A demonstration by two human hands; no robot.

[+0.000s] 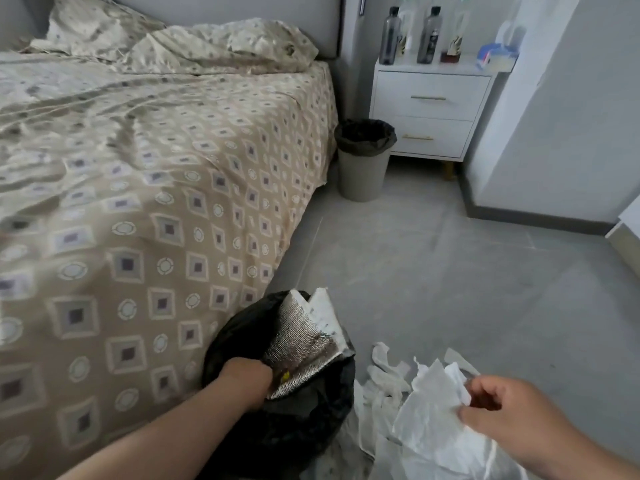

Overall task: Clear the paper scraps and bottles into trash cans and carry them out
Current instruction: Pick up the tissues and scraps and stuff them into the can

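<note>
2 trash cans, 4 bottles, 2 pillows, 2 hands.

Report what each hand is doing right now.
Left hand: closed on the silver foil-lined bag over the black-lined trash can.
Right hand: closed on white paper scrap.

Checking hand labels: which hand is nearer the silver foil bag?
Left. The left hand grips the silver foil bag over the black bin; the right hand holds paper beside it.
</note>
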